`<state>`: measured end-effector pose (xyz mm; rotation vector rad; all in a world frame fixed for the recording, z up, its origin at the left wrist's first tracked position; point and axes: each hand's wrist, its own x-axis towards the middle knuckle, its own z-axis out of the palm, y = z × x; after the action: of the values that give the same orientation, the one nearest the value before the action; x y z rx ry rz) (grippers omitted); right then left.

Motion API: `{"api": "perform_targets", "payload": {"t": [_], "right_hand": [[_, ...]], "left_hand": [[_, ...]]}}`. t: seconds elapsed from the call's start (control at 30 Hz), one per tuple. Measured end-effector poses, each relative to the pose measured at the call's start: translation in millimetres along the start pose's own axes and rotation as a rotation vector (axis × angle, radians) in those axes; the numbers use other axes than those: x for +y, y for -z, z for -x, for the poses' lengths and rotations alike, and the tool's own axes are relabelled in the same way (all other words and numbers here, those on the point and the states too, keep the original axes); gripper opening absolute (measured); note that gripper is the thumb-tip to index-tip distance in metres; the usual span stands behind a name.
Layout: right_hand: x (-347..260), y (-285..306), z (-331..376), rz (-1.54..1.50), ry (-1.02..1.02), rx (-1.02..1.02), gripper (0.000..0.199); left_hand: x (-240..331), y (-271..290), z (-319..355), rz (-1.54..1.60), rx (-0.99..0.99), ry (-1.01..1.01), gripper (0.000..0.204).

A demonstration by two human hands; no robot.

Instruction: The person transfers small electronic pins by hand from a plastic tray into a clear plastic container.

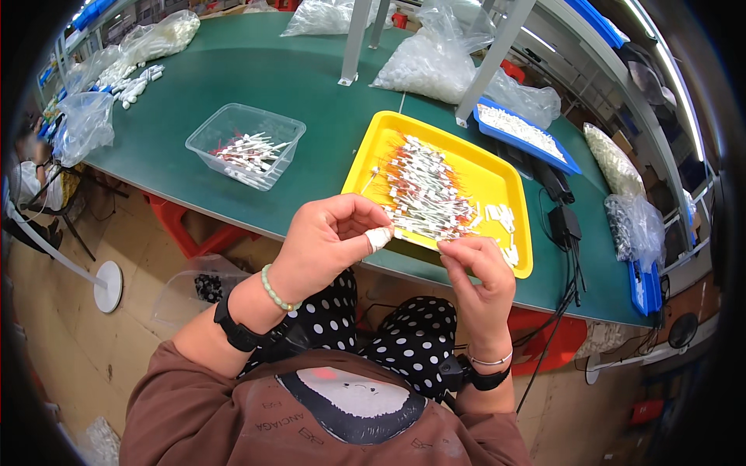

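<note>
In front of me, above the near edge of a yellow tray point(509, 186), my left hand point(326, 237) pinches a small white connector point(398, 233) between thumb and forefinger. White tape wraps the tip of that thumb. My right hand point(483, 276) is closed in a pinch at the tray's near right side; what its fingertips hold is too small to make out. A heap of thin wire leads point(427, 190) with white ends and orange-red strands lies in the tray. Loose white connectors point(503, 216) are scattered at the tray's right side.
On the green table point(318, 85), a clear plastic box point(206, 140) of similar leads stands left. A blue tray point(573, 165) of white pieces sits behind a metal post point(497, 54). Clear bags point(427, 66) lie farther back. Black cables point(575, 264) hang at the right edge.
</note>
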<state>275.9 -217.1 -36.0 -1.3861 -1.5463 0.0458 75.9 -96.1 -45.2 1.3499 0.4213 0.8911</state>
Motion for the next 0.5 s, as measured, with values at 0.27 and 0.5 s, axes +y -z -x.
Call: {"api": "perform_targets", "payload": {"t": [0.27,0.5], "right_hand": [[-14,-20,9,-0.293,-0.292,0.120,0.028],[-12,-21,0,0.254,0.407,0.163,0.029]], "left_hand": [[-1,-10,1,0.061,-0.076,0.077,0.015],[1,-3,0,0.192,-0.132,0.141,0.015]]}}
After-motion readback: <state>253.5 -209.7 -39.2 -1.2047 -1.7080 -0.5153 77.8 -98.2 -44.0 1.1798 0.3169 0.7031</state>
